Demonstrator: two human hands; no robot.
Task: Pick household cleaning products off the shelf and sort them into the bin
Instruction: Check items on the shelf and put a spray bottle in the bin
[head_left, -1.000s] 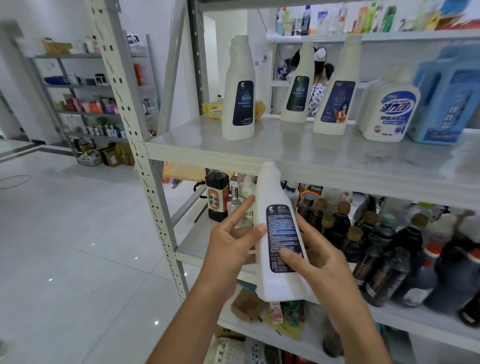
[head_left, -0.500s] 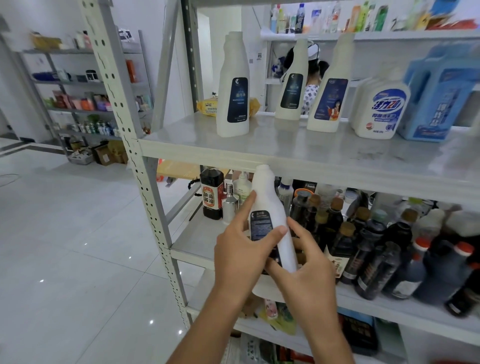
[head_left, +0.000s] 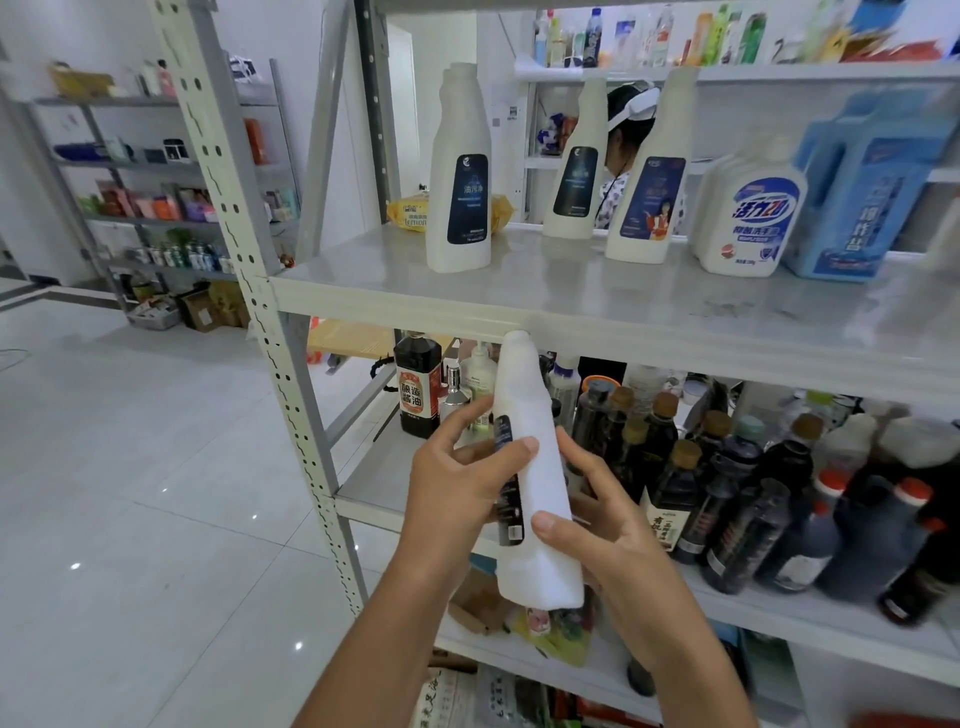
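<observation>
Clasping the white bottle from both sides, left hand and right hand could clip its top on the shelf edge just above them if raised.

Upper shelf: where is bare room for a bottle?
The upper grey metal shelf is bare along its front, before the tall white plastic bottles and white detergent jug. The lower shelf is crowded at right with dark sauce bottles.
</observation>
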